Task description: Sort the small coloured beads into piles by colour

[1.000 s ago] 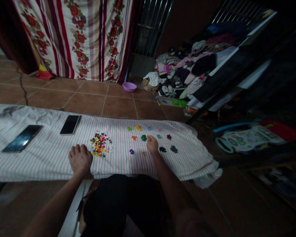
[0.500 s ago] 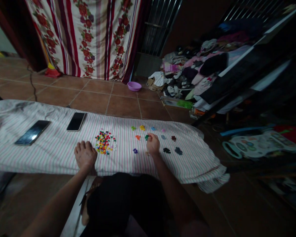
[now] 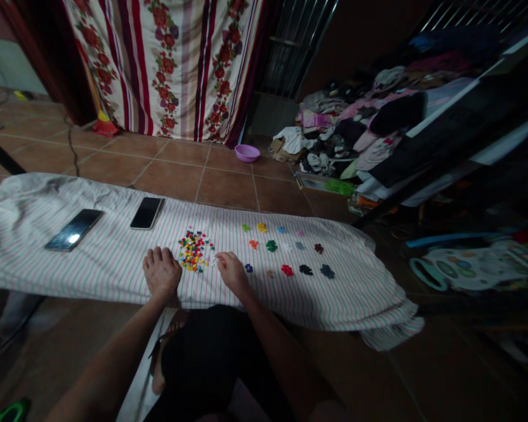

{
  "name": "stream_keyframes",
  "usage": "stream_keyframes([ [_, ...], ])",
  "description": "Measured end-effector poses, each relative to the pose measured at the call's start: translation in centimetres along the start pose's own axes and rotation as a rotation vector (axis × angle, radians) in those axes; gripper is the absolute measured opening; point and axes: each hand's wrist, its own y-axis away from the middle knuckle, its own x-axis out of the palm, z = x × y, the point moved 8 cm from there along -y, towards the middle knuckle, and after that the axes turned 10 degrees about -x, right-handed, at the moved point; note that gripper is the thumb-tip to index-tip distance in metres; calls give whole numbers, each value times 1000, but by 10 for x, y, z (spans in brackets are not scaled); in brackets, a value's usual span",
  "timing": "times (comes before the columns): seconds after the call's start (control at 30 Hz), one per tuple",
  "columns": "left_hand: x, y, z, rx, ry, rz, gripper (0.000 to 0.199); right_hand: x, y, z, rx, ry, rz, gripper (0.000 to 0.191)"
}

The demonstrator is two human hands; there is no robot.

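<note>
A mixed pile of small coloured pieces (image 3: 193, 252) lies on the striped cloth (image 3: 114, 264). My left hand (image 3: 162, 269) rests on the cloth just left of the pile, fingers spread, holding nothing. At the pile's right edge, beside some white pieces, is my right hand (image 3: 229, 269), its fingers drawn together; whatever is between the fingertips is too small to make out. Further right lie small single-colour heaps, among them a green heap (image 3: 271, 245), a red heap (image 3: 287, 270), a yellow heap (image 3: 261, 227), a black heap (image 3: 305, 269) and a dark grey heap (image 3: 327, 271).
Two phones lie on the cloth to the left, one dark phone (image 3: 146, 213) and one reflecting light (image 3: 74, 230). Beyond, on the tiled floor, are a purple basin (image 3: 247, 153) and piled clothes (image 3: 347, 129). A patterned curtain (image 3: 180, 70) hangs behind.
My right hand has moved left from the green heap to the mixed pile, uncovering the red and white heaps. My left hand stays beside the pile. The view has shifted slightly.
</note>
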Motion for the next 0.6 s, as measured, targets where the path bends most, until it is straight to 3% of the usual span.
stream_keyframes([
  [0.27,2,0,1,-1,17,12,41,12,-15,11,17,106,118,27],
  [0.6,2,1,2,12,36,-7,40,10,-12,16,22,141,146,22],
])
